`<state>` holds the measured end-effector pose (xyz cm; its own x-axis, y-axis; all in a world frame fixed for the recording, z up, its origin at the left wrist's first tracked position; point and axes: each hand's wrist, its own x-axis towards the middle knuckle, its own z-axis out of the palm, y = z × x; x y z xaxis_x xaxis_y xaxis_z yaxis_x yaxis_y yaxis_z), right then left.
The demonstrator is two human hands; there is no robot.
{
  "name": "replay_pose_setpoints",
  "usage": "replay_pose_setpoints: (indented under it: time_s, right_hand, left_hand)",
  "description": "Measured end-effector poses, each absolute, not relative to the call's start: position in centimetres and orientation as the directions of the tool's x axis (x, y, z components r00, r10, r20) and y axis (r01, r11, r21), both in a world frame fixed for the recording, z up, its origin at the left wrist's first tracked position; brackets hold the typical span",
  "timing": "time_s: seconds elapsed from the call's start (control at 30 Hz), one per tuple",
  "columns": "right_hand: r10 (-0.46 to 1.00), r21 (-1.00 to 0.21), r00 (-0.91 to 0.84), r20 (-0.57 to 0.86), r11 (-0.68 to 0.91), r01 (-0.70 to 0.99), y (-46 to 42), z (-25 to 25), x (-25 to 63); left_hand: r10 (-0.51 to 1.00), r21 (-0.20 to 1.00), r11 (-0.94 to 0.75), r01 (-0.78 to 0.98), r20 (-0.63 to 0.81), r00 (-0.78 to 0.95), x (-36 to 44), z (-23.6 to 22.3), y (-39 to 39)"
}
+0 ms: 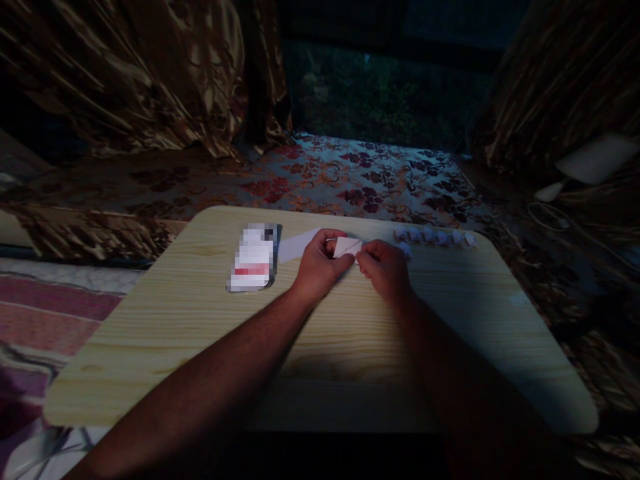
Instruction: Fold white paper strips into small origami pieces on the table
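Observation:
A small piece of folded white paper [349, 247] is held up between my two hands, just above the table. Diagonal crease or edge lines cross its front face. My left hand [323, 263] grips it from the left, thumb along the lower edge. The fingertips of my right hand [385, 263] pinch its right corner. Behind my left hand lies a flat strip of white paper [296, 247]. Beyond my right hand stands a row of small folded paper pieces [435, 237], and one more folded piece [404, 250] sits partly hidden behind that hand.
A light wooden table [200, 340] with rounded corners is under my hands. To the left lies a phone-like object [253, 259], its surface blurred out. Past the table are a flowered cloth-covered ledge [370, 170], draped curtains [200, 73] and a white lamp [597, 160] on the right.

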<state>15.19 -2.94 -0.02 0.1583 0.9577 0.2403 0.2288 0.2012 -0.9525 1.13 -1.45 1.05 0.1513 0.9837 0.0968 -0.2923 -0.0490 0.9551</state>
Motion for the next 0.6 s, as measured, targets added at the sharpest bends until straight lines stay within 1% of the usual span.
replay_pose_setpoints:
  time_s: [0.17, 0.43, 0.6]
  right_hand:
    - [0.963, -0.959, 0.140, 0.228, 0.198, 0.201, -2.93, 0.04, 15.12]
    - [0.956, -0.929, 0.123, 0.265, 0.219, 0.299, -2.81, -0.09, 15.48]
    - [0.960, -0.938, 0.135, 0.244, 0.199, 0.283, -2.93, 0.25, 15.37]
  left_hand:
    - [0.984, 0.955, -0.052, -0.292, 0.099, 0.150, 1.26, 1.25, -1.62]
    - [0.986, 0.961, -0.059, -0.271, 0.098, 0.132, 1.15, 0.74, -1.27]
    - [0.990, 0.956, -0.046, -0.290, 0.083, 0.118, 1.21, 0.79, -1.25]
